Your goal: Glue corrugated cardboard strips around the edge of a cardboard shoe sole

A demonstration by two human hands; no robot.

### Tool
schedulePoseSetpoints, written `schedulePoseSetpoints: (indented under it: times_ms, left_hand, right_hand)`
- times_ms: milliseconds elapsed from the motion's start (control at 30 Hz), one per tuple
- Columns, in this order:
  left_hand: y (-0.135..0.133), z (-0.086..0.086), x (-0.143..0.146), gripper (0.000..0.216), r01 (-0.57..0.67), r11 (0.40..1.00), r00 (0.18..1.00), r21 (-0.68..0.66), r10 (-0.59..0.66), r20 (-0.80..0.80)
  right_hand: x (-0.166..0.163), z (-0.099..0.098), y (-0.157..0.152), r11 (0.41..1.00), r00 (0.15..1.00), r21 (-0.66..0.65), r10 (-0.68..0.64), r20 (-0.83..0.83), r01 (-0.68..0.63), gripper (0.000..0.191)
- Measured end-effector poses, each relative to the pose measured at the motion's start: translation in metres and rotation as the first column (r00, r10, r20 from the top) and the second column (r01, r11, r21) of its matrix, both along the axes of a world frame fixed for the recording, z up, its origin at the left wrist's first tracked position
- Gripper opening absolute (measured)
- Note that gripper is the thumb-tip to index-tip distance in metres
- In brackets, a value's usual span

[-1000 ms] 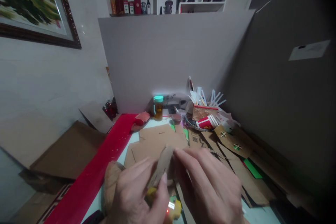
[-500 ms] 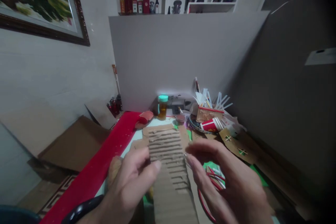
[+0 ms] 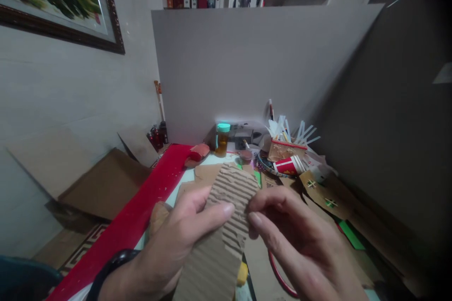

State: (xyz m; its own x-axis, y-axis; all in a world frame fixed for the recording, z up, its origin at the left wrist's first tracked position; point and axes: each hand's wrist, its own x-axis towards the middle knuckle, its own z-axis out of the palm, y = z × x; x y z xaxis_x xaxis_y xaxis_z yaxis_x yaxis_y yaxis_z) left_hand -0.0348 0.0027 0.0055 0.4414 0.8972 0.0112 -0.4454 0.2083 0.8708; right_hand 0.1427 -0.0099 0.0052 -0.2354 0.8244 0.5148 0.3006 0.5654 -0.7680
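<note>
Cardboard (image 3: 212, 263) has tilted rightward, clamped in the left hand (image 3: 185, 228) above the tabletop (image 3: 188, 177); the right hand (image 3: 302, 240) curls nearly closed at the cardboard's edge, grip unclear. Bracing near that edge should steady it.

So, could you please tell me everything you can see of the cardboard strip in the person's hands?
The cardboard strip is brown and corrugated, with bold ridges running across its upper part and fainter lines on its flatter lower part. Its far end looks ragged; its near end runs out of the picture. It slants, far end to the right. The left hand holds it, thumb on top. The right hand has its fingertips at the right edge; whether they grip is unclear.
</note>
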Motion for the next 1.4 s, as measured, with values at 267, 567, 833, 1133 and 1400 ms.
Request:
schedulePoseSetpoints:
  times_ms: [267, 567, 833, 1133, 1400]
  left_hand:
    - [0.002, 0.005, -0.009, 0.021, -0.049, 0.989, 0.943, 0.141, 0.093, -0.319]
    - [-0.001, 0.015, -0.006, 0.021, -0.129, 0.944, 0.749, 0.304, 0.294, -0.594]
    - [-0.002, 0.013, -0.002, 0.021, -0.069, 0.949, 0.821, 0.306, 0.229, -0.523]
    - [-0.001, 0.009, -0.004, 0.021, -0.034, 0.959, 0.846, 0.282, 0.178, -0.503]
    - [0.000, 0.010, -0.005, 0.022, -0.069, 0.974, 0.888, 0.217, 0.159, -0.432]
  right_hand:
    - [0.013, -0.002, 0.006, 0.759, 0.872, 0.651, -0.316, 0.374, -0.004, 0.014]
    - [-0.002, -0.017, 0.005, 0.633, 0.781, 0.769, -0.436, 0.446, -0.086, 0.016]
    - [-0.012, -0.029, 0.003, 0.592, 0.759, 0.806, -0.532, 0.375, 0.016, 0.013]
    - [-0.009, -0.021, 0.004, 0.776, 0.912, 0.609, -0.355, 0.206, 0.165, 0.018]
    - [0.003, -0.005, 0.002, 0.892, 0.954, 0.445, -0.196, 0.227, 0.077, 0.015]
